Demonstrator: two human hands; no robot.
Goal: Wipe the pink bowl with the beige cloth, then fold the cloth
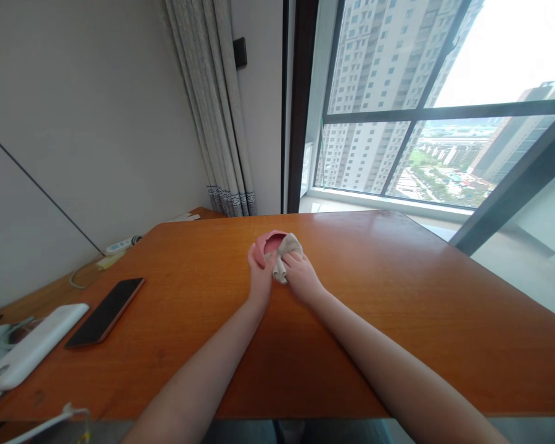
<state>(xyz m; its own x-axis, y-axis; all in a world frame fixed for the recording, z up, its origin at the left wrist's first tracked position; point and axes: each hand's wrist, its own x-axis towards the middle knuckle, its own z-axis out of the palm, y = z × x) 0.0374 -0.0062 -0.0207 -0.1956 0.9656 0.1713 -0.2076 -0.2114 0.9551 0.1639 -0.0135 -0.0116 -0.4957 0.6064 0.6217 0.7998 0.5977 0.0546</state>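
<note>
Near the middle of the wooden table, my left hand is wrapped round the side of a pink, hollow, bowl-like container. Its dark opening is tilted toward me and to the right. My right hand is closed on a pale cloth, which is bunched against the container's rim. Part of the cloth hangs down between my two hands. The fingertips of my right hand are partly hidden in the cloth, and the container's far side is out of sight.
On the left lie a dark-screened phone and a long white device. A power strip rests by the wall. A white stick-like item with a cord is at the front left edge. Behind the table are a curtain and a window.
</note>
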